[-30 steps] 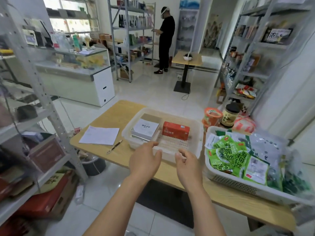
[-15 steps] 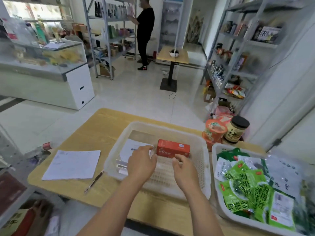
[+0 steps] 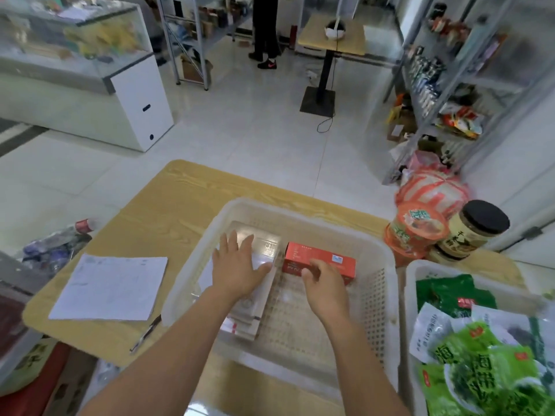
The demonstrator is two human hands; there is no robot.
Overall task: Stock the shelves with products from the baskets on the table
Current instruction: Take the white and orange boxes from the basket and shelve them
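Guide: Both hands have gone deeper into the white basket (image 3: 288,213) vs. half a sec ago.
Listener: Hands doing what?
Guide: They're apart. Left hand (image 3: 237,268) lies flat, fingers spread, on a stack of clear-wrapped flat boxes (image 3: 267,250) at the basket's left. Right hand (image 3: 326,283) has fingers curled at the near edge of the red box (image 3: 312,255), touching it. Can't tell if it's a real grip.
Listener: Where's the box?
Guide: Inside the basket, approx. centre, lying flat just right of the stack. Basket sits on a wooden table (image 3: 168,211).
Listener: Anything else?
Guide: 2nd basket (image 3: 410,295) w/ green packets (image 3: 486,370) at right; black-lidded jar (image 3: 471,232) & orange cups (image 3: 417,226) behind it; paper sheet (image 3: 114,286) & pen (image 3: 147,334) at left.
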